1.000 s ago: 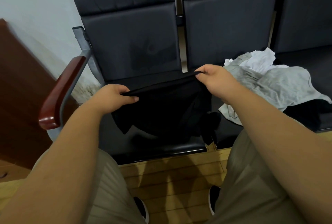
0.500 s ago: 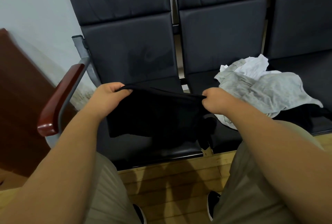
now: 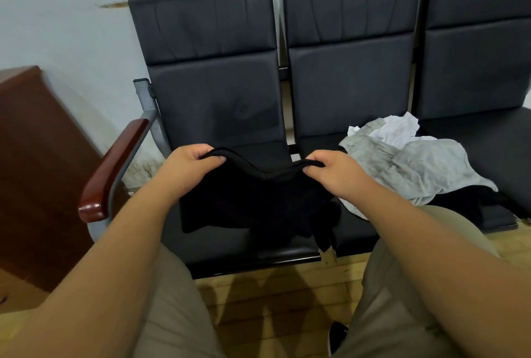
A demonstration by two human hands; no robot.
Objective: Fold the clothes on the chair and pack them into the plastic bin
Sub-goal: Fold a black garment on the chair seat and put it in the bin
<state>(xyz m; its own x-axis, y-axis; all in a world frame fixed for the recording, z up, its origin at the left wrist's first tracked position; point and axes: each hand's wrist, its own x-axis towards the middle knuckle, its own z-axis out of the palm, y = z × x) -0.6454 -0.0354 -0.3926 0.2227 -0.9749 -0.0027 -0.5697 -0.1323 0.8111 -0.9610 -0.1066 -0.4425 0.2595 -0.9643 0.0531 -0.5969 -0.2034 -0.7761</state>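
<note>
A black garment hangs over the left seat of a row of black chairs. My left hand pinches its upper edge on the left, and my right hand pinches the same edge on the right. The edge sags a little between them. A pile of grey and white clothes lies on the middle seat, with more dark cloth under its right side. No plastic bin is in view.
A chair armrest of red-brown wood juts out at the left. Further left stands a brown wooden cabinet. Wooden floor lies below the seats, between my knees. A grey wall is behind the chairs.
My hands have come closer together, so the garment's top edge now sags between them. The view has tilted up, showing more of the chair backs.
</note>
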